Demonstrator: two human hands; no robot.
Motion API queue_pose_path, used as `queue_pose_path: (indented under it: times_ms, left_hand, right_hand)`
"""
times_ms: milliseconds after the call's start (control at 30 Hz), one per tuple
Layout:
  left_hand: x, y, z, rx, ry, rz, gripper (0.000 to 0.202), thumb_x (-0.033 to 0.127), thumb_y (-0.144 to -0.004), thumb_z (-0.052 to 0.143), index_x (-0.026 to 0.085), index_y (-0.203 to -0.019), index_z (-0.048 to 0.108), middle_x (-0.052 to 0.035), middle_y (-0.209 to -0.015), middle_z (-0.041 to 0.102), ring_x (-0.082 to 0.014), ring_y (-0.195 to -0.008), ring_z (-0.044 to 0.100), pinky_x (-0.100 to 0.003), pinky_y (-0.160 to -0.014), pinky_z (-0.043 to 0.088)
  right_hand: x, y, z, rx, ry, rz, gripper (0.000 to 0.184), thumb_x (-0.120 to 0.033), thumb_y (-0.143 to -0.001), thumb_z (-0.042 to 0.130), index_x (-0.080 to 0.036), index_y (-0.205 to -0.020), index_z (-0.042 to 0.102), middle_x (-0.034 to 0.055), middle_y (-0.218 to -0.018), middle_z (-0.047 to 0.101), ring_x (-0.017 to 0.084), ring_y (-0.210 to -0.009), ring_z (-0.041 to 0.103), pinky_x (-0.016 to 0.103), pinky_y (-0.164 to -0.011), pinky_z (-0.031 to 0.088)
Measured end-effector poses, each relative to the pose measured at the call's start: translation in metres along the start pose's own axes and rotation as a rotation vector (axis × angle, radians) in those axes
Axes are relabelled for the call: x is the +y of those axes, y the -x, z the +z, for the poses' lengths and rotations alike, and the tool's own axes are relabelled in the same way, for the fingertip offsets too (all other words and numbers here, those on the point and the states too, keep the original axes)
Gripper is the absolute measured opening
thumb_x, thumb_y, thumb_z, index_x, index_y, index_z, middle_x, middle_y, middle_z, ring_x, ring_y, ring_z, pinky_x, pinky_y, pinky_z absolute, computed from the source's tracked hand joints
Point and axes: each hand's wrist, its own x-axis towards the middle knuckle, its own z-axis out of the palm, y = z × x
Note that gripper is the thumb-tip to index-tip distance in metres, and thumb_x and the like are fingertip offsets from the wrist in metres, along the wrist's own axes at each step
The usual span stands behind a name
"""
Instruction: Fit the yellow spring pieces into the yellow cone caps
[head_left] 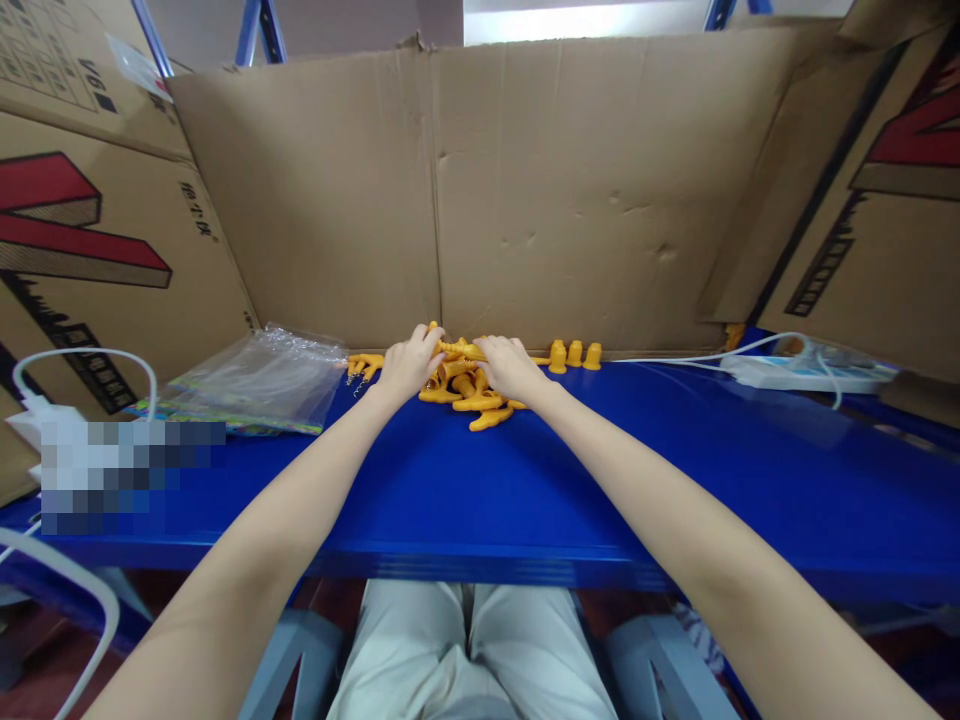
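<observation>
At the back of the blue table, both of my hands work over a pile of yellow plastic parts [469,385]. My left hand [409,362] has its fingers curled round a yellow plastic piece [457,349], and my right hand [514,368] grips toward its other end. The exact shape of that piece is partly hidden by my fingers. Left of my left hand lie several yellow-handled corkscrews [365,366] with thin metal spirals. To the right of my right hand, three yellow bell-shaped parts [574,355] stand upright in a group.
Clear plastic bags [262,375] lie at the left over colourful printed sheets. A white power strip [810,373] with cables sits at the right. Cardboard panels [600,190] wall the back and sides of the blue table [480,500]. A white cabled device [67,440], partly pixelated, is at the left.
</observation>
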Motion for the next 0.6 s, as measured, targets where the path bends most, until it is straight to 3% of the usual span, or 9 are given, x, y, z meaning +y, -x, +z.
queue_pose_path:
  times_ms: [133,300,400,600]
  left_hand:
    - [0.002,-0.001,0.001,-0.05,0.031,0.018,0.035,0.03,-0.086,0.049,0.023,-0.12,0.049,-0.0097,-0.118,0.055,-0.0268,-0.094,0.064,-0.035,-0.075,0.047]
    - [0.005,-0.002,0.0,-0.042,0.134,-0.004,0.033,0.033,-0.081,0.054,0.022,-0.113,0.052,-0.0076,-0.109,0.061,-0.0267,-0.098,0.062,-0.035,-0.079,0.046]
    - [0.002,-0.002,0.001,-0.029,0.15,-0.013,0.031,0.036,-0.08,0.056,0.023,-0.108,0.055,-0.0068,-0.107,0.064,-0.0252,-0.098,0.062,-0.033,-0.079,0.045]
    - [-0.013,-0.003,0.008,-0.059,0.09,0.005,0.029,0.033,-0.076,0.056,0.024,-0.103,0.057,-0.0057,-0.105,0.065,-0.024,-0.094,0.062,-0.03,-0.073,0.043]
  right_hand:
    - [0.0,0.001,-0.004,-0.062,0.037,0.037,0.025,-0.01,-0.09,0.043,-0.01,-0.11,0.057,0.0137,-0.105,0.064,0.026,-0.098,0.054,0.035,-0.082,0.032]
    - [0.003,-0.001,-0.008,0.051,0.132,0.004,0.031,-0.001,-0.084,0.036,-0.013,-0.105,0.055,0.0131,-0.102,0.063,0.026,-0.098,0.052,0.034,-0.081,0.028]
    - [0.004,0.001,-0.006,0.069,0.15,-0.057,0.028,-0.004,-0.086,0.036,-0.013,-0.106,0.054,0.014,-0.103,0.063,0.026,-0.096,0.052,0.034,-0.08,0.028]
    - [-0.007,0.002,-0.002,-0.089,0.099,-0.061,0.029,-0.027,-0.097,0.042,-0.009,-0.116,0.054,0.0168,-0.11,0.064,0.027,-0.103,0.055,0.034,-0.081,0.031]
